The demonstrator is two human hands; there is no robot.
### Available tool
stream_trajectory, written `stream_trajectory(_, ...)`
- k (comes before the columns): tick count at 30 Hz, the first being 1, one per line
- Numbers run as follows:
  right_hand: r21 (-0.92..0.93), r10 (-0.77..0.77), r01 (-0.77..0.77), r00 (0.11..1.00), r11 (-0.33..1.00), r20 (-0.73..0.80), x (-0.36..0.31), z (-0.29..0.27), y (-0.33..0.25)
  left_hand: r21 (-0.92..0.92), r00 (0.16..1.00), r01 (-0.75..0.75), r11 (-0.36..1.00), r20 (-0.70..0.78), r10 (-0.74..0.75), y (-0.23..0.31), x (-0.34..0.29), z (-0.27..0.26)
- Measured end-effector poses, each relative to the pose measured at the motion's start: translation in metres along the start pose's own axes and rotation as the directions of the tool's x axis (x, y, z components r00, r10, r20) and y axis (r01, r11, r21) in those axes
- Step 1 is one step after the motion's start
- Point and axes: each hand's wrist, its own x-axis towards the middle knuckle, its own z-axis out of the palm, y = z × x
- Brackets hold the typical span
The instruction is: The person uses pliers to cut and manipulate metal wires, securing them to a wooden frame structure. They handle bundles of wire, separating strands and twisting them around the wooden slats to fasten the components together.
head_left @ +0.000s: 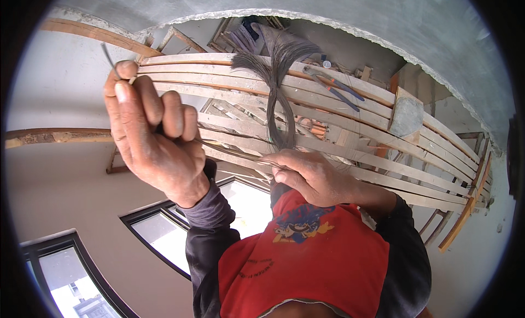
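Observation:
My left hand (155, 129) is raised at the left, its thumb and index finger pinching a short dark wire end (109, 61) that sticks up past the fingertips. Its other fingers are curled. Thin wire strands (235, 152) run from below that hand to my right hand (314, 175), which is closed on them in front of my chest. Just beyond the right hand, a looped bundle of dark tie wire (280, 99) lies across wooden slats, its loose ends fanned out at the far side. What the left palm holds is hidden.
Long pale wooden slats (350, 152) form a platform with gaps between them. End-cutting nippers (333, 88) with dark and orange handles lie on it, near a grey slab-like piece (407, 115). A rough-edged concrete wall (350, 11) borders the far side; windows (71, 274) stand lower left.

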Motion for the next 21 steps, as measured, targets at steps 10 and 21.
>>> stream_trajectory(10, -0.677, -0.015, 0.065, 0.997, 0.733, 0.079, -0.011, -0.067, -0.041, -0.008, 0.921, -0.230, 0.973, -0.326, 0.215, 0.064, 0.013, -0.128)
stream_trajectory(21, -0.647, 0.086, 0.145, 0.946, 0.748, 0.312, -0.005, -0.081, -0.072, -0.169, 0.918, -0.282, 0.944, -0.333, 0.215, 0.095, -0.049, -0.207)
